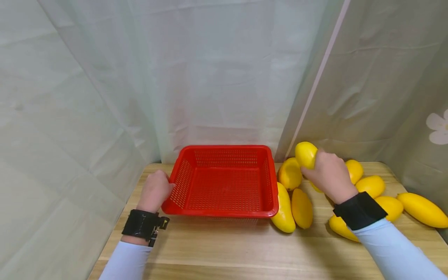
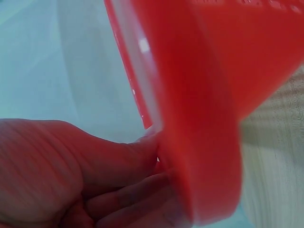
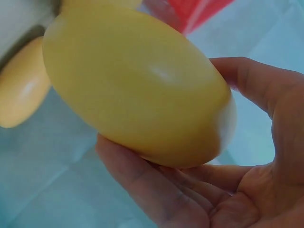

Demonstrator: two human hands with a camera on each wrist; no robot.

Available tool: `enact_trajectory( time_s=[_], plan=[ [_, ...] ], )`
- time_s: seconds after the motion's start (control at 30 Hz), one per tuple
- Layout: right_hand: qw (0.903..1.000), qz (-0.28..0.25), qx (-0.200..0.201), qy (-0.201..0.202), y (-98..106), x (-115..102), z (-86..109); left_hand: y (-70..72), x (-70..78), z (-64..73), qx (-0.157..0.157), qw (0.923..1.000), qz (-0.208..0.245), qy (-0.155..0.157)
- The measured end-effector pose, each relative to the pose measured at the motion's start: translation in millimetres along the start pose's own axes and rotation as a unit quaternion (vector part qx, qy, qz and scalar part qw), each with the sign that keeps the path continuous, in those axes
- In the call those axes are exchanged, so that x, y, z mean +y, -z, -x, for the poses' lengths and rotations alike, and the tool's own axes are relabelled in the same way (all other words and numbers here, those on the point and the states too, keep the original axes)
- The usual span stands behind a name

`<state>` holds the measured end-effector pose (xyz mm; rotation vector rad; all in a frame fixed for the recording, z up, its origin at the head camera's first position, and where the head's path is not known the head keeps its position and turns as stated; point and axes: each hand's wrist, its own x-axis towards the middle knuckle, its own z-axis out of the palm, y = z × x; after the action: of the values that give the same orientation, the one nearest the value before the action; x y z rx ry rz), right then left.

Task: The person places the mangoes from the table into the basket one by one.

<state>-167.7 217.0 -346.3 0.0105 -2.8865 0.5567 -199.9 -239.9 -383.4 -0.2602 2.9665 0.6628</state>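
Note:
A red plastic basket (image 1: 224,214) with perforated walls stands on the wooden table, and nothing lies inside it. My left hand (image 1: 156,190) grips its left rim; in the left wrist view the thumb and fingers (image 2: 137,199) pinch the red edge. Over on the right, my right hand (image 1: 330,175) holds a yellow mango (image 3: 137,85) between thumb and fingers, raised above the other fruit. Below and beside that hand lie more mangoes, among them one (image 1: 290,174) near the basket's back right corner and one (image 1: 302,209) closer to the front.
A long mango (image 1: 284,210) lies against the basket's right side. Several more lie right of my right wrist, one (image 1: 423,210) by the table's right edge. Pale curtains (image 1: 224,77) hang behind and at both sides of the table (image 1: 224,249).

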Motion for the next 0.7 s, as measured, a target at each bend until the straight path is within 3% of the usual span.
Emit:
enact_trajectory(
  time_s=[0.23,0.7],
  plan=[
    [0.999,0.0,0.028,0.035,3,-25,-13.8,-0.7,-0.8,-0.7,0.011,0.9999,-0.007,-0.011],
    [0.9937,0.004,0.011,0.112,-15,-61,-30.9,-3.4,1.6,3.7,0.022,0.9994,-0.019,-0.017]
  ],
)
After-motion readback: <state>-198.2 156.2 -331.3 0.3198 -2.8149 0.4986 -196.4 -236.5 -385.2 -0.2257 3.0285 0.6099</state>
